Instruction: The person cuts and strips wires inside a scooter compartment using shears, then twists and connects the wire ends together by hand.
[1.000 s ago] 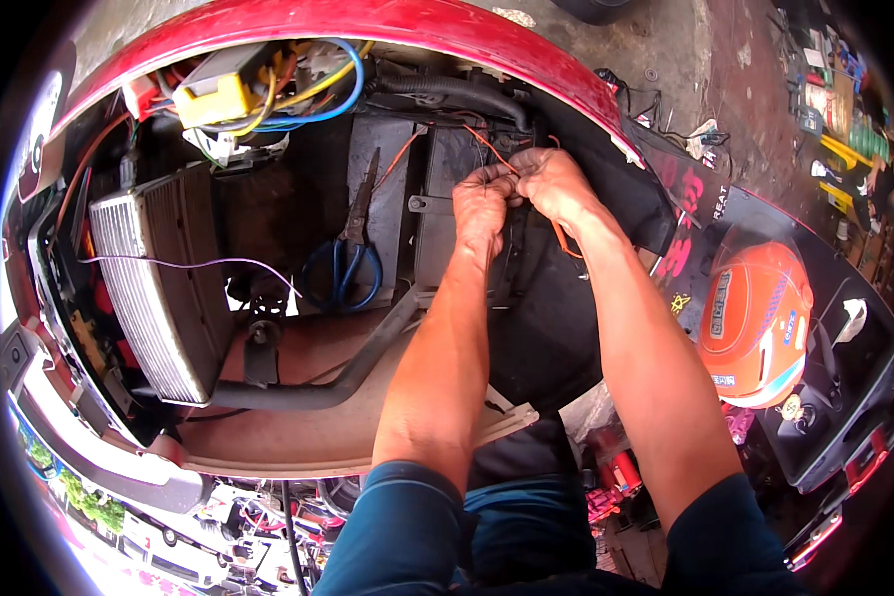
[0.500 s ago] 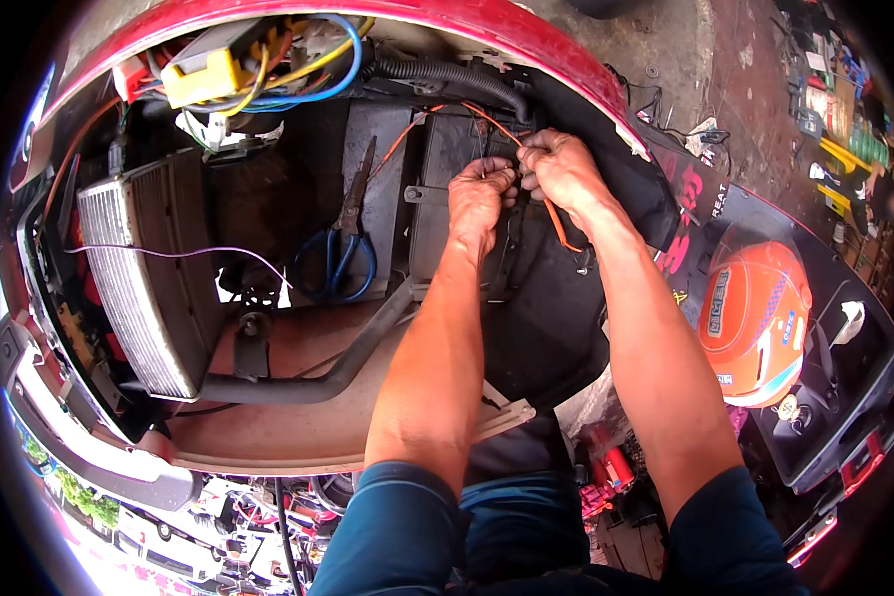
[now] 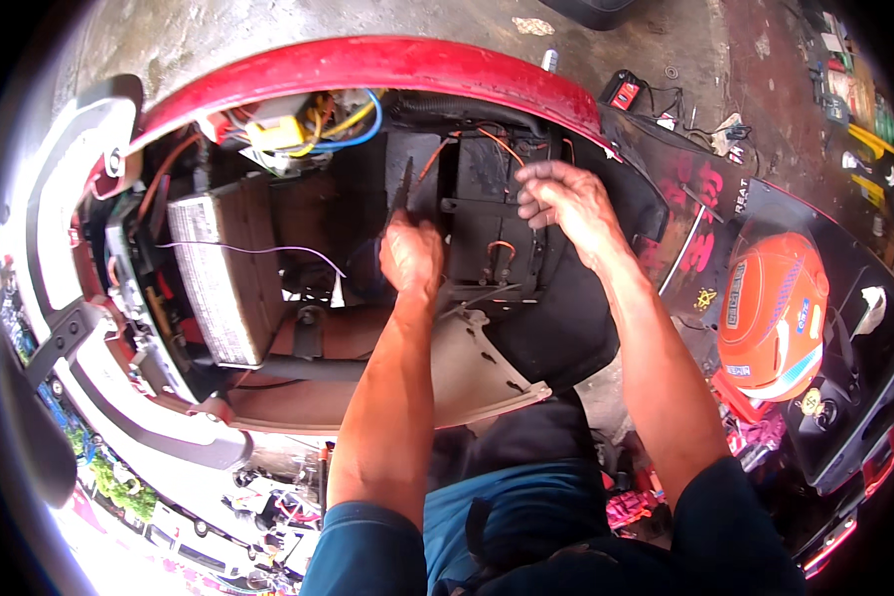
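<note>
My left hand is closed on the blue-handled scissors, whose dark blades point up and whose handles are mostly hidden. My right hand has its fingers loosely curled and apart beside an orange wire, with nothing visible held in them. Both hands are inside an open vehicle body, over dark battery-like blocks. A radiator-like finned unit with a thin purple wire across it is at the left.
A red body rim arches over yellow, blue and red wiring. An orange helmet rests on a black panel at the right. A small red-and-black device lies with cables on the floor; assorted items crowd the far right.
My left hand has let go of the orange wire, moved left and taken hold of the scissors. My right hand's fingers have opened near the wire. The view has shifted.
</note>
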Demonstrator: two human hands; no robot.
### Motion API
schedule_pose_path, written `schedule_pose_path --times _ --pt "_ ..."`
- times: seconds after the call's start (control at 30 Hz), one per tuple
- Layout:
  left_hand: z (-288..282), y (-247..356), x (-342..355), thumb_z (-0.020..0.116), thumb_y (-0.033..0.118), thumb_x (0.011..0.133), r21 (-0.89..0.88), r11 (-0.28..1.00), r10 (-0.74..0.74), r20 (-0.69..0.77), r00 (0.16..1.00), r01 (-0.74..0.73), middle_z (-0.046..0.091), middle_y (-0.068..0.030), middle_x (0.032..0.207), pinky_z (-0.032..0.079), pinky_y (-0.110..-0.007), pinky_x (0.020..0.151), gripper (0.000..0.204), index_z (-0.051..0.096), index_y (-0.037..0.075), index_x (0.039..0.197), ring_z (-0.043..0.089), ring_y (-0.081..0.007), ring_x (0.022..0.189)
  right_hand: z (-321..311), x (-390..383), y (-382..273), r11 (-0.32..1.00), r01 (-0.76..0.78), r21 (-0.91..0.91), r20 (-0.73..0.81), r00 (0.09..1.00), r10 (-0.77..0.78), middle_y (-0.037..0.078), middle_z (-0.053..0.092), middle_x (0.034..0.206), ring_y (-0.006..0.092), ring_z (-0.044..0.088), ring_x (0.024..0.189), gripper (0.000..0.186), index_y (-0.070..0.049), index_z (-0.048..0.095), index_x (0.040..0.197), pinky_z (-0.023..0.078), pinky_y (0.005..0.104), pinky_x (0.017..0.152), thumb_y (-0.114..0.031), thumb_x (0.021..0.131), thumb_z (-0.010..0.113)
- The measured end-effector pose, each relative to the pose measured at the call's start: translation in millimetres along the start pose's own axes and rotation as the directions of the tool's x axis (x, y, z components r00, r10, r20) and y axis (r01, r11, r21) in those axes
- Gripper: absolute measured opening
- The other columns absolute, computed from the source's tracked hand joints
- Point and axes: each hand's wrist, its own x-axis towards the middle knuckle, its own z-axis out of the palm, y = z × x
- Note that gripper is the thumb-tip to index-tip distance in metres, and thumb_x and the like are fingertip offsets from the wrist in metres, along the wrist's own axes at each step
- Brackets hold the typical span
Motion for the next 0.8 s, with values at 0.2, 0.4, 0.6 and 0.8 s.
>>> schedule_pose_path --times 0.2,0.4,0.6,0.8 --pt "-18 -53 14 0.056 0.016 0.076 0.499 0.861 0.054 0.097 0.994 -0.096 0.059 -0.0231 0.103 0.051 -0.043 0.081 0.034 0.048 -0.001 0.104 0.061 -0.0361 0.096 37 -30 25 0.901 0.362 -0.239 0.238 0.922 -0.307 0.008 0.065 0.094 0.0201 0.063 0.084 0.023 0.0 0.062 0.105 0.05 0.0296 0.077 -0.003 0.083 0.055" --pt "-14 -51 9 0.062 0.031 0.077 0.616 0.786 -0.012 0.108 0.994 -0.057 0.063 -0.0206 0.105 0.05 -0.041 0.084 0.043 0.055 -0.001 0.105 0.062 -0.032 0.097 83 -59 22 0.57 0.54 -0.619 0.132 0.787 -0.602 0.008 0.058 0.098 0.028 0.056 0.087 0.011 -0.011 0.068 0.087 0.048 0.0377 0.068 -0.01 0.078 0.061" --pt "-22 -77 20 0.057 0.053 0.076 0.63 0.751 0.055 0.236 0.97 -0.195 0.064 -0.0197 0.104 0.049 -0.04 0.086 0.058 0.063 0.0 0.099 0.062 -0.0317 0.099 107 -46 20 0.483 0.574 -0.661 0.098 0.704 -0.703 0.004 0.057 0.101 0.0259 0.053 0.091 0.019 -0.015 0.066 0.092 0.049 0.0375 0.067 -0.008 0.075 0.061" --pt "-59 -10 -11 0.049 0.026 0.078 0.668 0.742 -0.13 0.237 0.963 -0.064 0.061 -0.0201 0.113 0.046 -0.04 0.092 0.041 0.063 0.001 0.107 0.058 -0.0325 0.107 87 -31 3 0.673 0.55 -0.494 -0.047 0.757 -0.652 0.011 0.065 0.083 0.0278 0.063 0.065 0.014 -0.011 0.067 0.095 0.05 0.0351 0.063 -0.011 0.083 0.061"
